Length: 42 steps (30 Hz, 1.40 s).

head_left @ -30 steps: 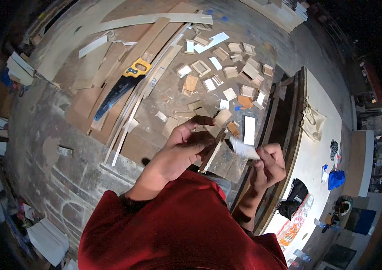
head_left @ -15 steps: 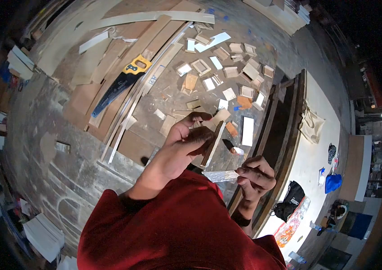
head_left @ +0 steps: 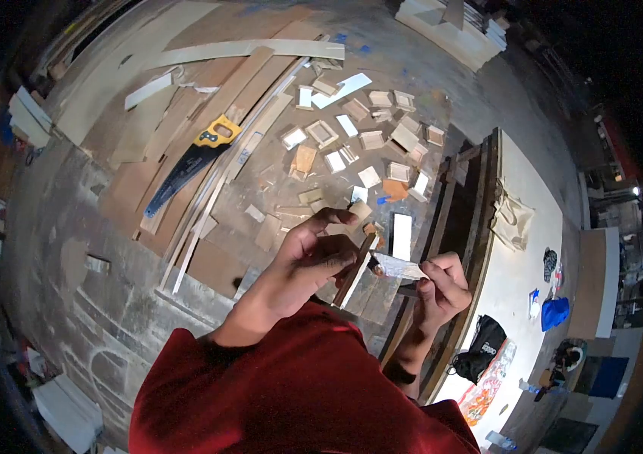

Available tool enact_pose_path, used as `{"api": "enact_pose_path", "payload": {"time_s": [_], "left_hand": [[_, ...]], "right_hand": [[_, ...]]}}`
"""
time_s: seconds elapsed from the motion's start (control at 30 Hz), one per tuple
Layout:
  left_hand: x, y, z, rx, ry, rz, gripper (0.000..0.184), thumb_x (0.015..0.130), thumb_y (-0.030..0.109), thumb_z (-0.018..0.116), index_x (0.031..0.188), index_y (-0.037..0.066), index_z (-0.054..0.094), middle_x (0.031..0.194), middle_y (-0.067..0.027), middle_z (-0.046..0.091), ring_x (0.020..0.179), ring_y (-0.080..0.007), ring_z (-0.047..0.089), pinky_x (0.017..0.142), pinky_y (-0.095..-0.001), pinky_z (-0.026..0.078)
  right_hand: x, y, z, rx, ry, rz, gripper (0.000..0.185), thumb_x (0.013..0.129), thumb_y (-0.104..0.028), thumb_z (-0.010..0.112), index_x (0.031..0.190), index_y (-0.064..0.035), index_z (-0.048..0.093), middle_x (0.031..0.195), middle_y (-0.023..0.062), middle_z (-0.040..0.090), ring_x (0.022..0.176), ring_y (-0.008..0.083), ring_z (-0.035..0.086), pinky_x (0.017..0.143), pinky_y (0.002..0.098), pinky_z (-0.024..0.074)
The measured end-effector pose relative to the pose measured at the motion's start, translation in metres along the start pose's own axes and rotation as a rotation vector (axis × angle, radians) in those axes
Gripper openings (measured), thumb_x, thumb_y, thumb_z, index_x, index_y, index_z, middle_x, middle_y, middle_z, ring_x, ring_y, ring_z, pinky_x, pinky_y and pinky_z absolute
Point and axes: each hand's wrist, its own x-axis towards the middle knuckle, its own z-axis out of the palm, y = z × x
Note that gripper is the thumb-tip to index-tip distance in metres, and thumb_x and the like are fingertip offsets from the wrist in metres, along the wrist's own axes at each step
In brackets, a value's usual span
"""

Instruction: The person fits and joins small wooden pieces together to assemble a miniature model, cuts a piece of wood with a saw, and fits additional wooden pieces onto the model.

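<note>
My left hand (head_left: 295,272) is closed on a small wooden board (head_left: 357,274), held on edge with its narrow side facing up. Pinched between the fingers of my right hand (head_left: 446,291) is a flat, whitish-grey strip (head_left: 401,268) with a smeared-looking surface. The strip's far end meets the board's edge near its upper end, though whether they touch I cannot tell. Beyond my hands, several small wooden frames (head_left: 323,134) and offcuts lie scattered over the floor.
To the left, a handsaw (head_left: 193,163) with a yellow handle rests on long boards (head_left: 162,170). A white-topped table (head_left: 529,197) runs along the right, bearing a cloth bag (head_left: 513,216), a black bag (head_left: 482,344) and a blue item (head_left: 555,314). One white panel (head_left: 402,236) lies near my hands.
My right hand has moved the strip upward, from near the board's lower end to its upper part. The board sits slightly lower in view, and the camera has shifted a little.
</note>
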Motion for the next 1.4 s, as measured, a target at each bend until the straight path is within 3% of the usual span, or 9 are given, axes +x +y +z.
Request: {"api": "enact_pose_path", "payload": {"time_s": [0.13, 0.4, 0.57, 0.7, 0.83, 0.9, 1.03, 1.3, 1.4], "left_hand": [[0.01, 0.0, 0.005, 0.003, -0.076, -0.064, 0.041, 0.092, -0.002, 0.059, 0.13, 0.005, 0.048, 0.09, -0.002, 0.062, 0.08, -0.0101, 0.059, 0.072, -0.0249, 0.048], [0.024, 0.003, 0.002, 0.007, -0.143, -0.107, 0.041, 0.094, 0.001, 0.059, 0.132, 0.003, 0.042, 0.086, -0.0041, 0.066, 0.073, -0.0098, 0.059, 0.067, -0.0251, 0.047], [0.03, 0.007, -0.004, 0.016, -0.127, -0.13, 0.042, 0.094, -0.001, 0.059, 0.132, 0.004, 0.042, 0.087, -0.0051, 0.066, 0.073, -0.01, 0.059, 0.067, -0.025, 0.047], [0.037, 0.004, -0.02, 0.053, -0.172, -0.147, 0.044, 0.093, -0.003, 0.059, 0.133, 0.006, 0.042, 0.087, -0.006, 0.066, 0.072, -0.0105, 0.059, 0.066, -0.0257, 0.048], [0.04, 0.008, -0.019, 0.129, -0.181, -0.109, 0.045, 0.092, -0.004, 0.059, 0.133, 0.005, 0.042, 0.086, -0.0057, 0.065, 0.071, -0.0108, 0.059, 0.065, -0.026, 0.048], [0.038, 0.014, -0.009, -0.077, -0.057, -0.18, 0.045, 0.092, -0.004, 0.059, 0.133, 0.005, 0.043, 0.085, -0.0054, 0.065, 0.072, -0.0111, 0.06, 0.065, -0.0259, 0.049], [0.045, 0.011, -0.016, -0.075, -0.154, -0.148, 0.045, 0.092, -0.004, 0.058, 0.133, 0.005, 0.043, 0.086, -0.0061, 0.066, 0.073, -0.0113, 0.06, 0.064, -0.0259, 0.048], [0.06, -0.003, -0.004, -0.091, 0.062, -0.032, 0.035, 0.093, -0.003, 0.058, 0.125, 0.004, 0.046, 0.085, -0.0063, 0.064, 0.071, -0.013, 0.06, 0.065, -0.0284, 0.047], [0.061, -0.015, 0.0, -0.071, 0.07, -0.027, 0.034, 0.093, -0.003, 0.058, 0.124, 0.005, 0.047, 0.086, -0.0061, 0.064, 0.073, -0.0131, 0.061, 0.066, -0.0286, 0.048]], "right_hand": [[0.003, 0.006, -0.008, 0.036, -0.076, -0.142, 0.027, 0.081, -0.019, 0.08, 0.095, 0.0032, 0.074, 0.081, 0.0093, 0.062, 0.069, 0.0156, 0.055, 0.06, 0.0252, 0.0421], [0.011, 0.014, -0.014, -0.009, 0.09, 0.001, 0.03, 0.079, -0.02, 0.082, 0.096, 0.0029, 0.074, 0.081, 0.0089, 0.061, 0.07, 0.0151, 0.055, 0.06, 0.025, 0.0405], [0.014, 0.019, -0.007, -0.087, -0.071, -0.049, 0.033, 0.08, -0.025, 0.082, 0.097, 0.0029, 0.074, 0.08, 0.0084, 0.062, 0.07, 0.0154, 0.056, 0.06, 0.026, 0.0417], [0.013, 0.027, 0.002, -0.119, 0.11, 0.089, 0.034, 0.08, -0.027, 0.082, 0.095, 0.0028, 0.074, 0.079, 0.009, 0.061, 0.069, 0.0163, 0.056, 0.06, 0.0258, 0.042], [0.013, 0.032, 0.0, -0.062, -0.014, -0.015, 0.031, 0.081, -0.025, 0.081, 0.091, 0.0033, 0.073, 0.079, 0.0092, 0.062, 0.07, 0.0172, 0.057, 0.061, 0.0258, 0.0432], [0.015, 0.035, 0.001, -0.08, 0.003, 0.006, 0.03, 0.081, -0.024, 0.081, 0.091, 0.0034, 0.073, 0.079, 0.0091, 0.062, 0.07, 0.0172, 0.057, 0.061, 0.0259, 0.0433], [0.025, 0.026, 0.008, -0.104, 0.036, 0.038, 0.026, 0.08, -0.018, 0.08, 0.09, 0.0039, 0.073, 0.08, 0.0089, 0.062, 0.069, 0.0168, 0.057, 0.061, 0.0257, 0.0434], [0.01, 0.032, -0.015, 0.009, -0.163, 0.078, 0.027, 0.078, -0.018, 0.082, 0.092, 0.0033, 0.074, 0.079, 0.0093, 0.064, 0.067, 0.0162, 0.058, 0.058, 0.0259, 0.0435], [0.004, 0.036, -0.024, -0.004, -0.049, 0.1, 0.029, 0.078, -0.021, 0.082, 0.09, 0.0038, 0.074, 0.077, 0.0096, 0.064, 0.066, 0.0161, 0.058, 0.057, 0.0259, 0.0434]]}}
